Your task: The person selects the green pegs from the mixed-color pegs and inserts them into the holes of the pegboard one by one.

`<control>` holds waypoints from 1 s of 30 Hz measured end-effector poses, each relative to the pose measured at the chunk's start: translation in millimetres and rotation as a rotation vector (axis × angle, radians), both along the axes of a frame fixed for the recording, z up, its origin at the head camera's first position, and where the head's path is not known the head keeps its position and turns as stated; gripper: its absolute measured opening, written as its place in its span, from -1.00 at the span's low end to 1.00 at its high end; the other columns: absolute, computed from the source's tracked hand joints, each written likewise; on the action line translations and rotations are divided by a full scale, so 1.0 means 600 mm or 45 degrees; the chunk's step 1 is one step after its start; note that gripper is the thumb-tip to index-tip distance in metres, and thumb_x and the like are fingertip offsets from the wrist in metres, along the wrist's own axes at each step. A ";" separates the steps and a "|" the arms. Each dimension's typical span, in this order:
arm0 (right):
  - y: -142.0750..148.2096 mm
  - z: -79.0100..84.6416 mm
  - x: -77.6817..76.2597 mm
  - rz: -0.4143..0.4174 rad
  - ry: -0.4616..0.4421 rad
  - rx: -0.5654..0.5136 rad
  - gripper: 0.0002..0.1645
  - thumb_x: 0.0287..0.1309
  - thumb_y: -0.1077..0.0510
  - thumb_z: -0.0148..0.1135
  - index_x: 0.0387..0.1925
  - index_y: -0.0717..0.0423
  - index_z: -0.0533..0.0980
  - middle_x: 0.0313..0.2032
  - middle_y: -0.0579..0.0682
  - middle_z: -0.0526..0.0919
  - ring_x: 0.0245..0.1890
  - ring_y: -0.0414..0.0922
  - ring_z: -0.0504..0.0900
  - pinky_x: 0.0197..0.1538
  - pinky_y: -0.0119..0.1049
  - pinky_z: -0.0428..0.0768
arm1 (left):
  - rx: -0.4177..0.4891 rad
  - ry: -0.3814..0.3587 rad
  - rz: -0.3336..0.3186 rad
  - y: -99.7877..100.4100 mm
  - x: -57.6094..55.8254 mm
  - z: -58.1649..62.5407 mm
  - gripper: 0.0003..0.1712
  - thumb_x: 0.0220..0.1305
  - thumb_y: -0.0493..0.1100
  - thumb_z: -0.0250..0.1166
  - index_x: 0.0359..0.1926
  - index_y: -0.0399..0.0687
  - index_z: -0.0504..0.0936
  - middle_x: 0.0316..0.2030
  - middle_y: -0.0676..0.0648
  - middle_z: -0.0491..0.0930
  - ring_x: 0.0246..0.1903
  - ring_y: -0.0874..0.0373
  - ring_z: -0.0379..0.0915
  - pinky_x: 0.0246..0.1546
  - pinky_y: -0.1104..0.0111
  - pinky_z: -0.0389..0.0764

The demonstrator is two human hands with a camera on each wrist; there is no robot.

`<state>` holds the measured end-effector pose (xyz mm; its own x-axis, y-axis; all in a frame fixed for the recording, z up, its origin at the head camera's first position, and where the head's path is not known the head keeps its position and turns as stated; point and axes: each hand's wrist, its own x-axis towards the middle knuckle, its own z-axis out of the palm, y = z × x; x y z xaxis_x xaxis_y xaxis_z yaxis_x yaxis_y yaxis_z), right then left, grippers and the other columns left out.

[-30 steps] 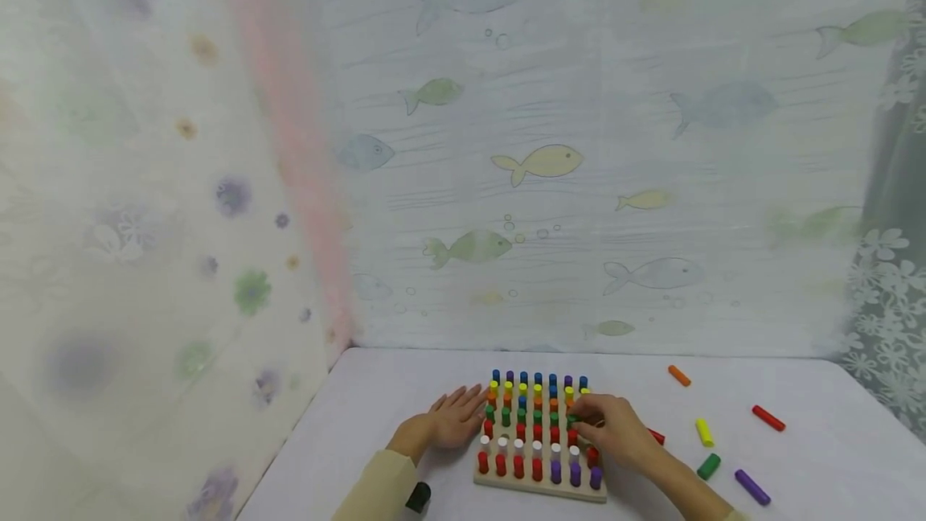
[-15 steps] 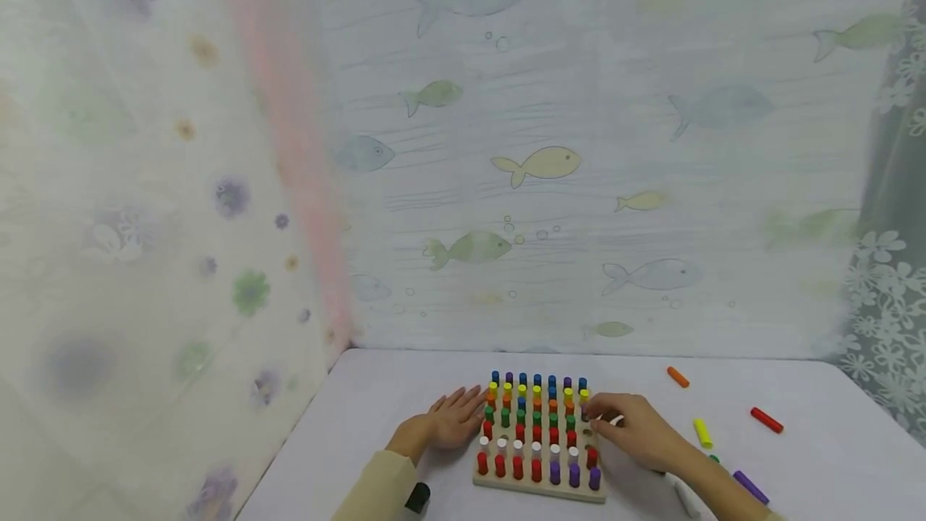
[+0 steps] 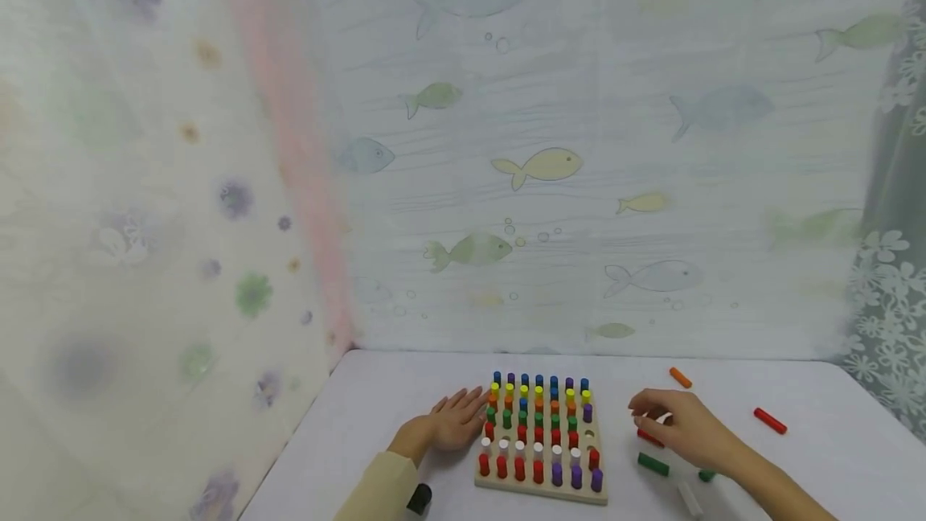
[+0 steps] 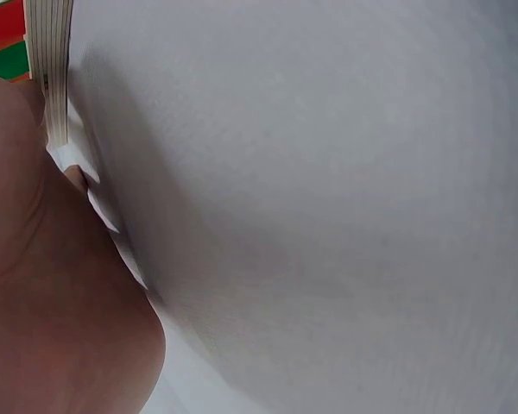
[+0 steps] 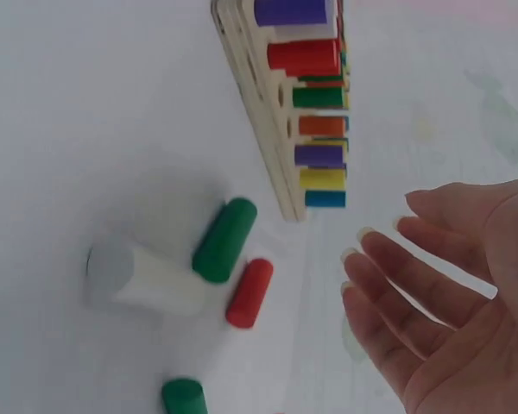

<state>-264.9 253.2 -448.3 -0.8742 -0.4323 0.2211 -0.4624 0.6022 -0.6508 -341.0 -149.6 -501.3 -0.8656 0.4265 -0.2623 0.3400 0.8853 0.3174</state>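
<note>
A wooden pegboard [image 3: 535,494] stands on the table, filled with rows of coloured pegs and a few bare holes. My left hand [image 3: 456,423] lies flat with fingers spread, fingertips at the board's left edge. In the left wrist view, only its palm side [image 4: 60,293] and the board's layered edge show. To the right of the board, my right hand [image 3: 680,424] hovers with loosely bent, parted fingers and holds nothing. Below it lie a red peg [image 3: 649,438], a green peg [image 3: 653,465] and a white peg [image 3: 690,499]. A purple peg [image 3: 587,413] stands in the right-hand column.
Another green peg [image 3: 706,475] lies partly hidden by the right forearm. Farther off are an orange peg [image 3: 680,378] and a red peg [image 3: 770,420]. A black cylinder [image 3: 419,498] sits by the left sleeve. Fish-print curtain [image 3: 535,264] hangs behind the table.
My right hand has let go at the board's right column, where the purple peg now shows upright, and moved right over the loose pegs. The left hand has stayed put.
</note>
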 end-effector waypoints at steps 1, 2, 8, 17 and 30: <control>0.006 0.000 0.002 -0.010 0.017 0.013 -0.83 0.34 0.20 0.32 -0.09 0.19 0.65 -0.16 0.00 0.74 -0.27 -0.34 0.63 -0.28 -0.40 0.64 | -0.007 -0.003 0.000 0.001 0.003 0.004 -0.30 0.61 0.28 -0.25 0.64 0.27 0.02 0.62 0.06 -0.01 0.61 0.00 -0.20 0.56 -0.08 -0.14; 0.013 0.000 0.003 -0.019 0.030 0.028 -0.82 0.34 0.19 0.32 -0.09 0.18 0.65 -0.17 0.00 0.74 -0.28 -0.35 0.63 -0.28 -0.40 0.63 | -0.013 -0.003 -0.001 0.002 0.005 0.008 -0.31 0.62 0.27 -0.25 0.64 0.27 0.02 0.62 0.07 -0.01 0.61 0.00 -0.19 0.56 -0.07 -0.13; 0.051 -0.001 0.014 -0.069 0.082 0.087 -0.83 0.36 0.16 0.31 -0.11 0.17 0.65 -0.18 -0.02 0.74 -0.30 -0.34 0.63 -0.31 -0.40 0.61 | -0.035 0.000 0.000 0.007 0.012 0.015 -0.32 0.63 0.26 -0.26 0.64 0.28 0.02 0.62 0.08 0.00 0.60 0.02 -0.17 0.55 -0.06 -0.08; 0.096 -0.006 0.016 -0.166 -0.050 0.178 -0.80 0.36 0.13 0.31 -0.13 0.19 0.65 -0.21 -0.09 0.73 -0.33 -0.32 0.61 -0.31 -0.40 0.60 | -0.042 0.020 0.001 0.008 0.010 0.016 -0.32 0.63 0.24 -0.24 0.64 0.27 0.03 0.62 0.07 0.01 0.60 0.01 -0.15 0.55 -0.05 -0.06; 0.117 -0.036 0.020 -0.254 -0.233 0.191 -0.76 0.33 0.15 0.32 -0.12 0.27 0.65 -0.24 -0.09 0.72 -0.32 -0.17 0.63 -0.32 -0.37 0.60 | -0.054 0.039 0.003 0.007 0.010 0.014 -0.32 0.63 0.23 -0.23 0.64 0.25 0.04 0.62 0.06 0.02 0.60 -0.01 -0.15 0.55 -0.07 -0.05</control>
<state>-253.0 323.7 -470.1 -0.9646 -0.2638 -0.0014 -0.2084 0.7652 -0.6092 -334.8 -145.5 -492.6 -0.8745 0.4134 -0.2536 0.3469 0.8986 0.2688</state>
